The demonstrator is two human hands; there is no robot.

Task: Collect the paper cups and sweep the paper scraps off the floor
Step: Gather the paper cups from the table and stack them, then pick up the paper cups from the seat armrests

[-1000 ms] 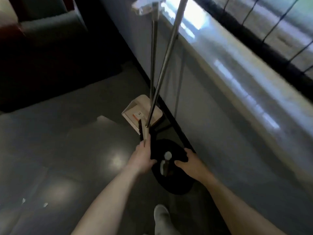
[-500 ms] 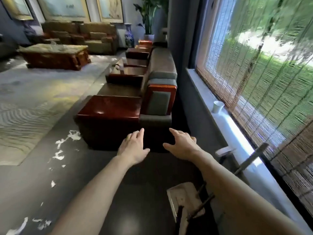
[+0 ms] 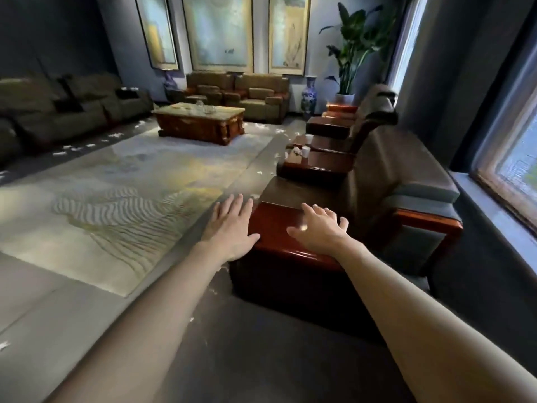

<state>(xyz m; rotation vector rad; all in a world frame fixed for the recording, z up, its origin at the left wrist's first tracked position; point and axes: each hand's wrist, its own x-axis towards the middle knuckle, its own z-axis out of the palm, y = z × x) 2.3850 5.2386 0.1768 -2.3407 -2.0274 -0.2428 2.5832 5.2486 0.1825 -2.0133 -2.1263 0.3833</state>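
Two white paper cups stand upright on wooden side tables; white paper scraps litter the floor.

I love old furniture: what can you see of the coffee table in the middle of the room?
The coffee table is a long, low block of glossy reddish-brown wood with carved-looking sides and a pale, stone-like top. It stands level at the far end of the pale rug, before the far sofa. A few glass pieces sit on top.

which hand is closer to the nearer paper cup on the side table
Right. The right hand hovers almost in line with the nearer paper cup, well short of it; the left hand is further left, equally short.
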